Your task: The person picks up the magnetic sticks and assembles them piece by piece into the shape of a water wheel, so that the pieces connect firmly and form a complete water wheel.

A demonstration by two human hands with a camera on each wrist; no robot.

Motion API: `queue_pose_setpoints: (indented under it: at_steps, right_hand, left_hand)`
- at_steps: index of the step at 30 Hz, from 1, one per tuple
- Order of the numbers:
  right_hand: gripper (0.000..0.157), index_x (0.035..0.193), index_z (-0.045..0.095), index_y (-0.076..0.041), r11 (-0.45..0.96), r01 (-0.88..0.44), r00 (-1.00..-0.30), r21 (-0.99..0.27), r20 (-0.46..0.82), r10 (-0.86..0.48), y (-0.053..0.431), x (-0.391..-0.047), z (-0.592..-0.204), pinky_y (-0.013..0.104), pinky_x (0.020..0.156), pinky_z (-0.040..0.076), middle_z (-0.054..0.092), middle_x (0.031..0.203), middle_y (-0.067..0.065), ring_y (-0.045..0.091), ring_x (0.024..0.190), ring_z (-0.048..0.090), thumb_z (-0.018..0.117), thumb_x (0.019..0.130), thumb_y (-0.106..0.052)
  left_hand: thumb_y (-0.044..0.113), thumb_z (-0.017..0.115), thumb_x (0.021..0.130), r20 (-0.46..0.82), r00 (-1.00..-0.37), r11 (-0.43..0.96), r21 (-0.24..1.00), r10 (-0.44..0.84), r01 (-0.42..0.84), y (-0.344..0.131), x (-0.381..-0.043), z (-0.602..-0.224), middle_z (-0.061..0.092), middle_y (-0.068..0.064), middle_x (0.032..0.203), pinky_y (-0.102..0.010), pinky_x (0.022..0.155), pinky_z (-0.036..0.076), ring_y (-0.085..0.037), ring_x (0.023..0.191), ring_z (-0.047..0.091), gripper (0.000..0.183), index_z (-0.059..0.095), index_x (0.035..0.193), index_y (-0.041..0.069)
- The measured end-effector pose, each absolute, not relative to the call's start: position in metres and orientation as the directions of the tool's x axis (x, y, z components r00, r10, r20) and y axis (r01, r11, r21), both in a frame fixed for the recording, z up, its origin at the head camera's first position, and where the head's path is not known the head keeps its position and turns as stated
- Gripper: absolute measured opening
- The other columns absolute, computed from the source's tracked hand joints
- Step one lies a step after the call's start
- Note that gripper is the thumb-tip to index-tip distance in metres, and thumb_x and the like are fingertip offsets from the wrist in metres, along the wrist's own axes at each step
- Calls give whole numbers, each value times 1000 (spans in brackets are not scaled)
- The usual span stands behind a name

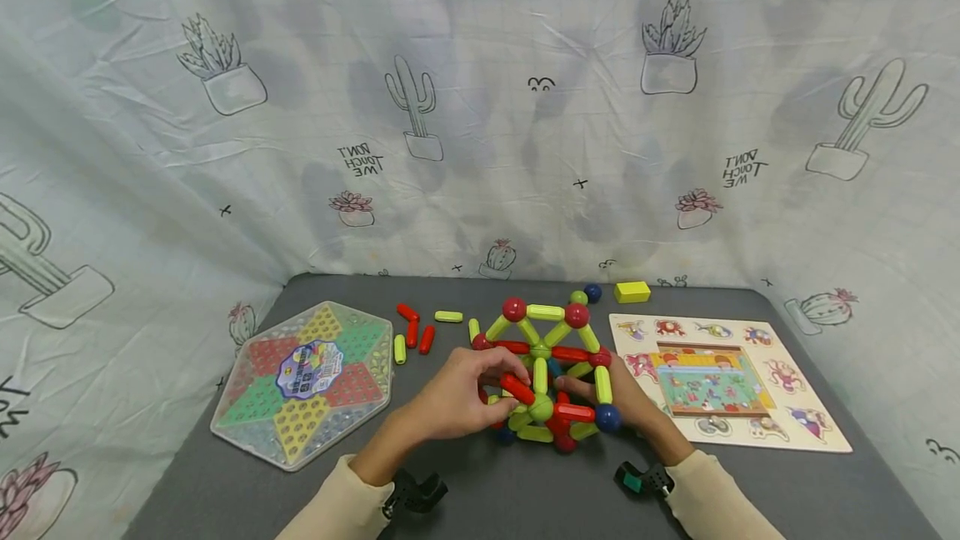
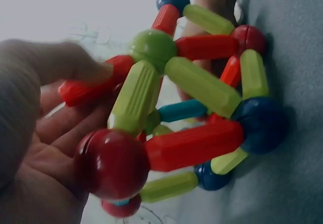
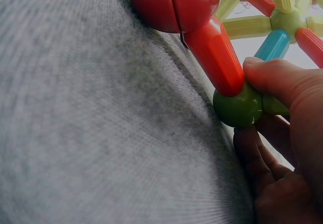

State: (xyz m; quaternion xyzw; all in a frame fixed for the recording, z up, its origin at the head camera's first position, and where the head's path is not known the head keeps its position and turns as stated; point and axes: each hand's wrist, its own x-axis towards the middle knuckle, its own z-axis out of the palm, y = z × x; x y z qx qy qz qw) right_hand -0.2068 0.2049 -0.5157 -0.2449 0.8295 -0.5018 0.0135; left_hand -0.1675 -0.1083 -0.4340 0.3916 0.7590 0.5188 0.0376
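Observation:
A frame of magnetic rods and balls point(image 1: 541, 375), in red, yellow-green and blue, stands on the grey table. On its near side, my left hand point(image 1: 461, 397) pinches a red rod point(image 2: 96, 85) between thumb and fingers. One end of that rod meets a green ball point(image 2: 153, 51), which joins several other rods. My right hand point(image 1: 624, 394) reaches in from the right. In the right wrist view its thumb and fingers grip a darker green ball point(image 3: 237, 108) low in the frame, with a red rod point(image 3: 214, 55) joined to it. A teal rod point(image 3: 272, 46) shows just beyond the thumb.
To the left lies a hexagonal checkers board point(image 1: 258, 415). Loose red rods point(image 1: 427, 339) and yellow-green rods point(image 1: 448, 317) lie behind the left hand. At the back are a blue ball point(image 1: 593, 292) and a yellow block point(image 1: 632, 292). A picture puzzle board point(image 1: 813, 394) lies right.

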Motion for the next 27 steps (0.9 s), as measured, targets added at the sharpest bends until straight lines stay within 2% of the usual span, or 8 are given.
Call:
queue_pose_setpoints:
  at_steps: [6,8,11,14,18,20,22,27]
  right_hand:
    - [14,111,78,-13,382,-406,-881,-830,243,-407,206,-208,-519,28,71,62,81,94,-2,10,79,76,83,99,-19]
    - [15,113,79,-14,376,-414,-876,-829,249,-414,206,-208,-520,28,70,62,82,94,-2,11,79,76,83,100,-19]
    - [17,117,79,-15,366,-422,-868,-829,254,-426,207,-209,-521,28,70,62,82,95,-2,11,79,77,82,100,-18]
    - [17,117,79,-14,362,-419,-869,-833,252,-425,208,-208,-521,28,71,62,82,96,-1,11,81,77,82,101,-18]
    - [18,117,79,-13,361,-405,-876,-840,244,-416,208,-207,-519,28,73,62,83,98,0,11,83,77,82,100,-17]
    - [18,117,79,-13,361,-400,-878,-842,239,-414,208,-206,-519,28,73,62,83,98,1,12,83,77,83,100,-17]
    - [17,116,79,-13,364,-392,-882,-845,232,-411,208,-206,-519,28,72,62,83,98,1,12,83,77,83,100,-17]
    - [16,115,79,-12,363,-375,-886,-853,216,-410,207,-206,-518,28,71,62,82,96,1,12,81,77,82,100,-18]
  left_hand:
    - [-1,70,103,480,-682,-106,852,553,513,-131,-189,-445,75,-31,121,-39,98,65,-31,111,79,28,71,131,-3]
    - [-6,68,102,510,-695,-181,852,507,492,-145,-200,-452,73,-36,120,-39,97,65,-32,111,79,28,70,129,-9]
    - [-6,69,102,483,-753,-159,871,448,464,-170,-215,-462,73,-35,123,-37,98,64,-26,112,80,29,71,130,-10]
    - [-3,71,102,393,-840,-15,908,375,419,-193,-225,-471,73,-34,127,-35,98,64,-32,116,79,30,72,132,-8]
    - [1,74,102,288,-918,394,837,272,379,-203,-229,-485,78,-24,123,-36,94,64,-37,111,78,29,76,130,-3]
    - [1,75,101,285,-922,600,700,263,388,-199,-231,-491,80,-18,119,-41,93,63,-34,106,77,28,78,128,-1]
    - [-2,75,98,323,-901,718,550,289,427,-193,-234,-494,81,-15,115,-48,91,62,-33,102,76,27,79,125,-1]
    - [-14,68,92,387,-836,720,437,389,538,-179,-236,-497,80,-13,108,-50,91,62,-30,99,76,28,81,112,0]
